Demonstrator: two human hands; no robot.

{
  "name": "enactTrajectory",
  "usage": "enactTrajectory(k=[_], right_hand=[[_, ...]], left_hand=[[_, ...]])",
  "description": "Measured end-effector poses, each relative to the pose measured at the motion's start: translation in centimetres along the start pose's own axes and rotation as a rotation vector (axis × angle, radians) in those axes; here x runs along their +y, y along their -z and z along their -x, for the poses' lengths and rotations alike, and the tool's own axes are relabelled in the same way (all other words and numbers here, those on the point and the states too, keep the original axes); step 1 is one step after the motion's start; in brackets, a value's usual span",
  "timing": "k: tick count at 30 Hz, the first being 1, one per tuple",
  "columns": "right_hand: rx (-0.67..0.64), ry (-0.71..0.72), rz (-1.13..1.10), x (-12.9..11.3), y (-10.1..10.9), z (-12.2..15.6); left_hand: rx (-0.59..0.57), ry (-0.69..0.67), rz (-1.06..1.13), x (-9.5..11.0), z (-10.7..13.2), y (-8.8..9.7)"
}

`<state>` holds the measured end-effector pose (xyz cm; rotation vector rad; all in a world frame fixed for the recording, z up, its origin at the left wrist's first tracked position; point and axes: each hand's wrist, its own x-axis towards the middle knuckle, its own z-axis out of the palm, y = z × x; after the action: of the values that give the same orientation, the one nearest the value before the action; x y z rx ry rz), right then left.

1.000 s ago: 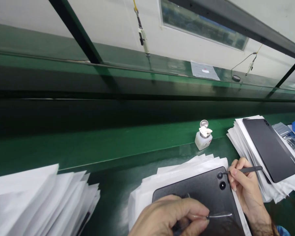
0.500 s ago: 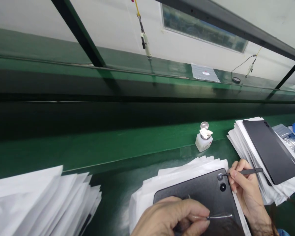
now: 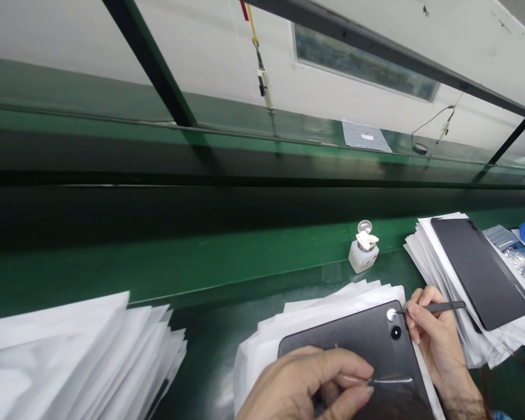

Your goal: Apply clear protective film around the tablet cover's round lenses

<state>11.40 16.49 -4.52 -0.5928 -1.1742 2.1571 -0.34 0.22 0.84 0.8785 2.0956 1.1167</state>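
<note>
Tablet (image 3: 354,335) on white sheets (image 3: 262,338), partly hidden by left hand (image 3: 312,379) pinching a clear strip (image 3: 391,381); right hand (image 3: 437,332) grips tweezers (image 3: 447,305) at upper lens (image 3: 391,315). Bottle (image 3: 361,258) behind; second tablet (image 3: 483,274) at right.

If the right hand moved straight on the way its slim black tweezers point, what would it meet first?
Probably the upper round shiny camera lens on the flat dark-grey tablet. The slim black tweezers appear to end at its edge; whether they touch is unclear.
</note>
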Motion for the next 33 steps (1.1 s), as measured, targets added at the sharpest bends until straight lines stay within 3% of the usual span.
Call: enactTrajectory(k=[4, 8, 12, 18, 22, 29, 33], right_hand=[[0.003, 0.000, 0.028, 0.1, 0.2, 0.0], [-0.007, 0.020, 0.037, -0.1, 0.6, -0.4], [-0.032, 0.131, 0.095, -1.4, 1.2, 0.2], [-0.253, 0.070, 0.267, -3.2, 1.7, 3.7], [-0.420, 0.131, 0.451, -3.7, 2.1, 4.1], [-0.421, 0.165, 0.502, -3.9, 2.7, 3.6], [-0.422, 0.122, 0.509, -3.9, 2.6, 3.8]], left_hand=[[-0.020, 0.010, -0.026, 1.8, -0.6, 0.8], [-0.065, 0.051, -0.023, 0.9, 0.7, 0.5], [-0.094, 0.097, 0.073, 0.1, 1.9, -0.2], [-0.133, 0.097, 0.018, -0.1, 1.5, -0.5], [-0.149, 0.086, 0.042, -0.9, 1.3, -0.6], [-0.157, 0.113, 0.036, 0.4, 1.7, 0.0], [-0.184, 0.101, 0.047, -0.2, 1.7, 0.1]])
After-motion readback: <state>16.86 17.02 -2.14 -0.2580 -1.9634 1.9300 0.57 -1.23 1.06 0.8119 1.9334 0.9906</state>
